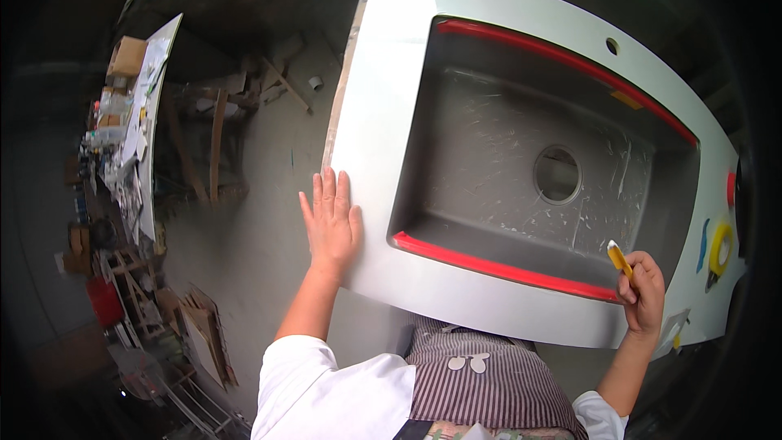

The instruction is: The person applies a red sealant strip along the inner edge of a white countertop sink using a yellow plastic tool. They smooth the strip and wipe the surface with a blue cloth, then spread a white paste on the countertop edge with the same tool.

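A white countertop (379,114) lies before me with a dark grey sink basin (497,147) set in its opening. Red tape (505,267) runs along the near rim, and another red strip (562,61) follows the far rim. My left hand (330,224) rests flat on the countertop's left edge, fingers stretched out, holding nothing. In my right hand (643,297), closed above the basin's near right corner, is a small yellow tool (619,259) with a whitish tip; its exact kind is unclear. Pale scrapings or smears mark the basin floor around the round drain hole (558,174).
On the countertop's right end lie a yellow roll-shaped item (720,248), a blue strip (702,244) and a red item (731,189). A round hole (612,46) pierces the far side. Left across the floor stands a cluttered table (151,114), with boards (204,334) leaning nearby.
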A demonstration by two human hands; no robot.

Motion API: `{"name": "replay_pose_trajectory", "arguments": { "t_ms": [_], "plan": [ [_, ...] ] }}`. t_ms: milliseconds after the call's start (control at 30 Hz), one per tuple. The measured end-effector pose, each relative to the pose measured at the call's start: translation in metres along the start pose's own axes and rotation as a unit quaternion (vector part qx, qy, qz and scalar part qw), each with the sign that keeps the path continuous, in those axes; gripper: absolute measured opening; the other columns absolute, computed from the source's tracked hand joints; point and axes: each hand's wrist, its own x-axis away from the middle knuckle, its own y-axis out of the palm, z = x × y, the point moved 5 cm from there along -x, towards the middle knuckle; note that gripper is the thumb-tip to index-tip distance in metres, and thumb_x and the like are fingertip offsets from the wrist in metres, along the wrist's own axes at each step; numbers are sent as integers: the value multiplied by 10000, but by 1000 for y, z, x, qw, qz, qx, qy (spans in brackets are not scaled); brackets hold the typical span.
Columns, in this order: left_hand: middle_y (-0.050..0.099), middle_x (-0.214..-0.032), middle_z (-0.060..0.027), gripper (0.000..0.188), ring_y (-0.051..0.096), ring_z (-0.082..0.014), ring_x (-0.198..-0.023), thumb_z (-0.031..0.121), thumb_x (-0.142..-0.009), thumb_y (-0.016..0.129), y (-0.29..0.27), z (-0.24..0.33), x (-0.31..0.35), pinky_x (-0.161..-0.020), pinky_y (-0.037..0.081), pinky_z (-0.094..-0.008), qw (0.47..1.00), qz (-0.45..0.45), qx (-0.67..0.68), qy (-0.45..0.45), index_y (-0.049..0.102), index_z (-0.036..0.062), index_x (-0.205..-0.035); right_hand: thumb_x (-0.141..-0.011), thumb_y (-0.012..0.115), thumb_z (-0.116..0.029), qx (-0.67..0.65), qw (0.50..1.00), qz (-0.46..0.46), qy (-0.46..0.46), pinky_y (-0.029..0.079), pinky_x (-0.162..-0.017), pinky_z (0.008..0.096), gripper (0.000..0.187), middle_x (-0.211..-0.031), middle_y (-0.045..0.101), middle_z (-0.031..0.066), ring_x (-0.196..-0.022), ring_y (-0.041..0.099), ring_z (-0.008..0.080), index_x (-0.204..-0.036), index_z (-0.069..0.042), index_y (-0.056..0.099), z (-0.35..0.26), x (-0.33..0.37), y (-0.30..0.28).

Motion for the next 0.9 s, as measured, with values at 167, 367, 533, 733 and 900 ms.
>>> {"name": "replay_pose_trajectory", "arguments": {
  "t_ms": [167, 367, 533, 733, 900],
  "plan": [
    [281, -1603, -160, 704, 243, -362, -1486, 233, -915, 573, 4, 14, 44, -1187, 132, -610, 1000, -25, 3, -9, 294, 51, -1536, -996, 532, -196, 70, 997, -38, 14, 270, -475, 182, 246, -694, 594, 52, -505, 361, 33, -1081, 24, 602, -11, -19, 29],
    [574, -1367, -183, 436, 543, -373, -1274, 173, -905, 658, -40, 103, 131, -1067, 418, -526, 878, -147, 374, 261, 588, 4, -1301, -979, 551, -172, 90, 988, -105, 68, 277, -478, 170, 233, -718, 608, 53, -527, 401, 32, -1088, 25, 610, -5, -31, 62],
    [630, -1276, -201, 394, 615, -362, -1154, 160, -950, 589, -43, 58, 109, -984, 483, -438, 871, -127, 472, 39, 581, -33, -1293, -970, 545, -143, 125, 980, -131, 87, 336, -510, 172, 226, -743, 612, 46, -587, 485, 46, -1098, 28, 620, -5, -35, 82],
    [533, -1405, -221, 384, 440, -402, -1355, 184, -979, 534, -17, 106, 75, -1174, 266, -482, 961, -90, 252, 73, 592, -23, -1298, -970, 533, -106, 160, 961, -196, 109, 437, -611, 189, 217, -783, 631, 49, -683, 573, 72, -1103, 32, 634, 0, -40, 129],
    [493, -1415, -262, 609, 504, -397, -1303, 231, -952, 609, -41, 79, 83, -1158, 308, -505, 822, -49, 567, -12, 400, -64, -1442, -976, 537, -107, 186, 950, -222, 114, 458, -639, 191, 215, -813, 641, 49, -707, 583, 76, -1111, 26, 639, 3, -43, 140]
  ]
}}
